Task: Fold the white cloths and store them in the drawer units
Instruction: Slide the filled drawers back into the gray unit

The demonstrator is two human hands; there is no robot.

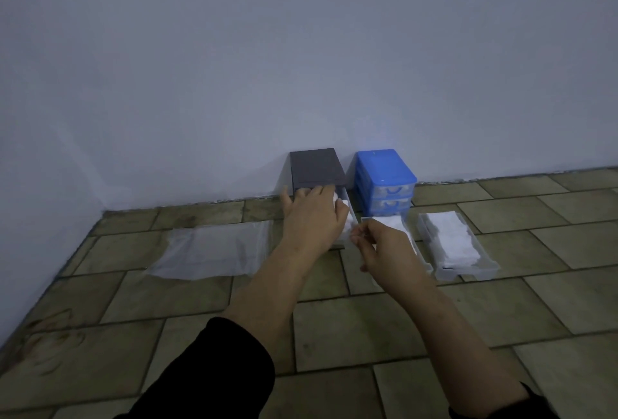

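Left hand (309,218) is flat, fingers straight, lying over a white cloth (344,214) in the pulled-out drawer (347,209) of the grey unit (316,167). It covers most of that drawer, so I only get a bit of cloth and the right wall poking out past the knuckles. Can't tell how neatly the cloth sits under the palm.

Right hand (381,244) is just beside it, fingers curled, thumb and fingertips together near the corner of a second cloth (393,223). Looks like a pinch, but it's dim and blurry there, so I honestly can't tell if it actually has the cloth or only touches it. That cloth lies in a clear tray (414,248) on the floor, and the hand and wrist hide most of the tray.

Further right, another clear tray (488,264) holds a folded cloth (451,238); that one's fully visible. Behind both, the blue unit (384,178) stands against the wall, touching or nearly touching the grey one; its lower front is cut off by the tray and cloth.

Left of the hands, a clear plastic sheet (210,251) lies flat on the tiled floor (368,335), edges hard to make out. Black sleeves (214,372) run off the bottom.
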